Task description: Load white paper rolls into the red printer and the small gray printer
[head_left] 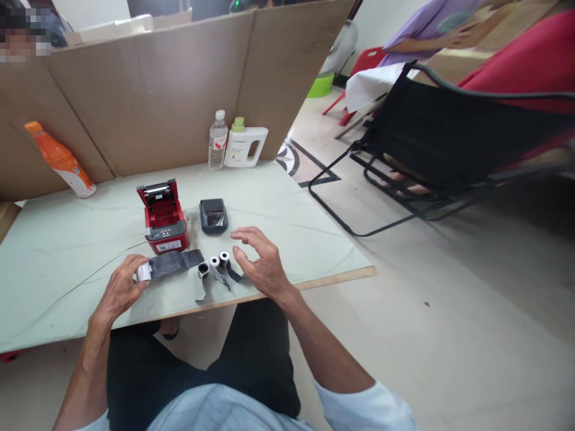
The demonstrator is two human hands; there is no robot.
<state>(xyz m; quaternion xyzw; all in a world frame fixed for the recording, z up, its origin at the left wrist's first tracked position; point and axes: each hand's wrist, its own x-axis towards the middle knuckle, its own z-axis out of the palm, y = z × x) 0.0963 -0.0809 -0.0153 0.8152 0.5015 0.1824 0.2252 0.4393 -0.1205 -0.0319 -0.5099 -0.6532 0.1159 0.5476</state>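
Between the thumb and fingers of my left hand (123,284) is a white paper roll (144,272), its dark strip (173,263) trailing to the right over the table. My right hand (263,260) hovers with thumb and fingers apart, holding nothing. Just left of it stand three small rolls (214,262) with loose dark tails. Behind my left hand sits a red label printer (165,218), its lid raised and its inside bare. A smaller dark portable printer (214,216) lies to the right of it, lid down.
On the pale-green table (103,221), an orange bottle (63,160) leans at the back left. A water bottle (218,140) and a white jug (246,143) stand against the cardboard wall (157,90). A black folding chair (449,137) is off to the right, with a person in purple (417,36) beyond.
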